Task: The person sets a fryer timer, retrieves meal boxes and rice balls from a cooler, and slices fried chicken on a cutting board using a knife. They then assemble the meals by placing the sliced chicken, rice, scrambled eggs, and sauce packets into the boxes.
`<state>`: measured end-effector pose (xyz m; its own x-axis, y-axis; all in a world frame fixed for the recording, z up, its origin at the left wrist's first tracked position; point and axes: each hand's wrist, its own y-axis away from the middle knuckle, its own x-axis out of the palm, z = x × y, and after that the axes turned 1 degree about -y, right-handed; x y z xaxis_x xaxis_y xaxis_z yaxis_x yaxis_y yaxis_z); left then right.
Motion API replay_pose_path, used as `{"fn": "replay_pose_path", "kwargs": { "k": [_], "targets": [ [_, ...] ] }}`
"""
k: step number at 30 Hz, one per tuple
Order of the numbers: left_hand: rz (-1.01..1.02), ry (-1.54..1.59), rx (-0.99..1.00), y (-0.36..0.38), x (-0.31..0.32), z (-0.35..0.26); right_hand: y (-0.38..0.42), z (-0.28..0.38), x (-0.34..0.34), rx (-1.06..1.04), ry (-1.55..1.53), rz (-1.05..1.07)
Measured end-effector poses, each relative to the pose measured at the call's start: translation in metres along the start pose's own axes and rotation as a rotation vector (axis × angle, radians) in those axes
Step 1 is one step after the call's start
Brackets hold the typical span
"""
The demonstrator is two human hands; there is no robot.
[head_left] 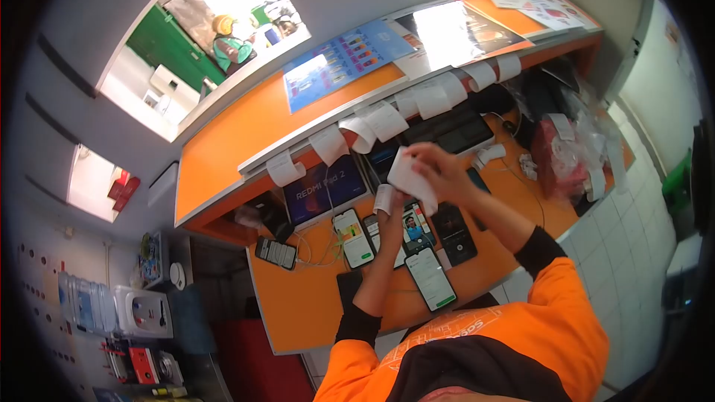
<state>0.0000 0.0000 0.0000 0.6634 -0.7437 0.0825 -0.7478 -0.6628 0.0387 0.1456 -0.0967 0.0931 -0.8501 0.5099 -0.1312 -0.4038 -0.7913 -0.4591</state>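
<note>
Over the orange desk, both my hands are raised close together around white paper slips. My right hand (445,173) pinches a white paper slip (406,177), which hangs down toward the left fingers. My left hand (390,216) is closed on a curled printed receipt (384,199). Below them lie several phones: a lit phone (352,238) left of my left wrist, one with a portrait picture (414,225), a black one (453,234) and a nearer one with a green button (430,278). My left forearm partly covers another phone.
Curled receipts (387,120) hang along the shelf edge. Beneath it stands a Redmi Pad 2 box (325,187). A small phone (275,253) lies at the left among cables. Plastic bags (560,156) fill the right end. Leaflets (346,59) cover the upper counter.
</note>
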Motion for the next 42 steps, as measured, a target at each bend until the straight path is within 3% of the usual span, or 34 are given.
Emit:
{"fn": "replay_pose_path", "kwargs": {
  "k": [2, 3, 5, 9, 10, 14, 17, 18, 21, 22, 24, 26, 28, 30, 32, 35, 39, 42],
  "targets": [
    [0.027, 0.236, -0.097, 0.001, 0.044, -0.017, 0.027, 0.019, 0.009, -0.007, 0.151, -0.136],
    [0.164, 0.376, -0.15, 0.036, 0.026, -0.024, 0.061, 0.032, 0.047, 0.056, 0.139, -0.275],
    [0.468, 0.863, -0.153, 0.043, 0.079, -0.023, 0.094, 0.04, 0.02, 0.092, 0.313, -0.395],
    [0.695, 1.026, -0.185, 0.081, 0.151, -0.028, 0.169, 0.06, -0.03, 0.092, 0.536, -0.492],
    [0.674, 0.863, -0.227, 0.089, 0.166, -0.031, 0.188, 0.073, -0.042, 0.074, 0.573, -0.501],
    [0.777, 0.719, -0.331, 0.137, 0.248, -0.049, 0.292, 0.122, -0.087, 0.156, 0.627, -0.602],
    [0.985, 0.711, -0.47, 0.187, 0.326, -0.033, 0.375, 0.174, -0.118, 0.455, 0.367, -0.851],
    [0.962, 0.63, -0.459, 0.214, 0.358, -0.025, 0.41, 0.181, -0.132, 0.517, 0.342, -0.899],
    [1.177, 0.469, -0.442, 0.287, 0.449, -0.001, 0.52, 0.202, -0.173, 0.459, 0.248, -1.111],
    [1.209, 0.472, -0.529, 0.311, 0.477, 0.012, 0.558, 0.213, -0.185, 0.469, 0.093, -1.164],
    [1.237, 0.418, -0.569, 0.361, 0.531, 0.017, 0.625, 0.248, -0.208, 0.735, 0.132, -1.183],
    [1.219, 0.46, -0.509, 0.408, 0.59, 0.021, 0.697, 0.252, -0.226, 0.779, 0.409, -1.121],
    [1.188, 0.444, -0.472, 0.447, 0.642, 0.018, 0.746, 0.263, -0.238, 0.777, 0.439, -1.15],
    [1.281, 0.474, -0.429, 0.474, 0.69, 0.018, 0.776, 0.278, -0.251, 0.872, 0.155, -1.28],
    [1.306, 0.516, -0.425, 0.474, 0.741, 0.044, 0.808, 0.293, -0.28, 0.932, 0.097, -1.186],
    [1.23, 0.461, -0.449, 0.484, 0.812, 0.068, 0.867, 0.273, -0.327, 0.835, 0.33, -1.097],
    [1.206, 0.467, -0.546, 0.548, 0.936, 0.082, 0.951, 0.288, -0.421, 0.926, 0.388, -1.16],
    [1.426, 0.431, -0.647, 0.614, 1.053, 0.118, 1.018, 0.331, -0.498, 0.942, 0.285, -1.32]
  ]
}}
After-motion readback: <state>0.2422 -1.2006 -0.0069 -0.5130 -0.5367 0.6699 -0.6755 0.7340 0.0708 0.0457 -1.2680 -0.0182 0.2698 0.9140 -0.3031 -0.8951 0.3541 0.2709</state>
